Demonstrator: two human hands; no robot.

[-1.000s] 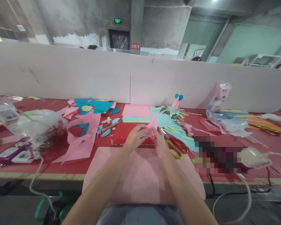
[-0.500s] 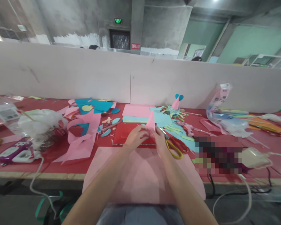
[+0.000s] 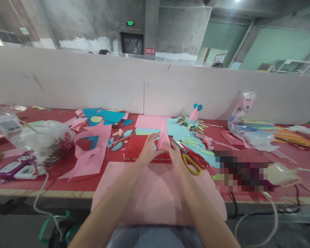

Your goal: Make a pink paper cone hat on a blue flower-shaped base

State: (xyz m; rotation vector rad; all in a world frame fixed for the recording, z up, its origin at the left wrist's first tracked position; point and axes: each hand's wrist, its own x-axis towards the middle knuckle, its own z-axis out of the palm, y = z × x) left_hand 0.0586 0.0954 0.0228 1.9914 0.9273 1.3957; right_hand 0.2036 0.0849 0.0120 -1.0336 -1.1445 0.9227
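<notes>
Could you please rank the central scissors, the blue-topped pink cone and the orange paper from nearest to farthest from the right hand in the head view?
1. Central scissors: just right of the right hand.
2. Blue-topped pink cone: ahead, slightly right.
3. Orange paper: far right.

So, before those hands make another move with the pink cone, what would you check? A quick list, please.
1. Pink cone standing point up: ok.
2. Right hand on the cone: ok, its fingertips are at the cone's right side, near the base.
3. Left hand gripping the cone too: cannot tell; it curves open around the left side, its thumb by the base.
4. Elbow room for the right hand: arguably not ok, as the yellow-handled scissors lie close beside it.
5. Cone's edges firmly joined: cannot tell at this size.
6. Cone with blue ears in sight for comparison: ok, towards the back of the table.
</notes>
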